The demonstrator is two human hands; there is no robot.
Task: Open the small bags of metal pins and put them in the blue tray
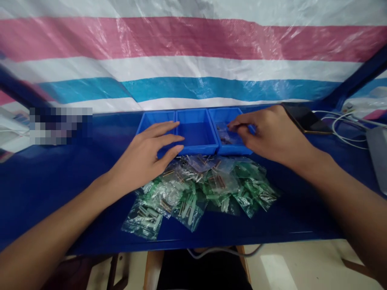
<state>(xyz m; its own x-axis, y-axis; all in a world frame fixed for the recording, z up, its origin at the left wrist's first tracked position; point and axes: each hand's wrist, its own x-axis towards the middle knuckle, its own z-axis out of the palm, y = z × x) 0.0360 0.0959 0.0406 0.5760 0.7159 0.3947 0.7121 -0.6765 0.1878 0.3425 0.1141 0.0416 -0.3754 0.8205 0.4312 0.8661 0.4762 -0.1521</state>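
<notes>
My left hand (151,151) is open, its fingers spread over the left blue bin (151,117) and the edge of the middle blue bin (196,150). At the right blue bin (234,151), my right hand (260,127) is closed in a pinch on a small clear plastic bag (223,135) with brownish pieces in it. The bag sits inside that bin, and its part under my fingertips is hidden. In front of the bins lies a pile of small clear and green plastic bags (187,193), containing thin metal pins and pale plastic pieces.
A dark phone (308,119) lies beyond my right wrist, beside white cables (344,127). A grey device (377,155) stands at the right edge. A striped plastic sheet (193,40) hangs behind the blue table (90,225). A pale cable (223,251) loops below the front edge.
</notes>
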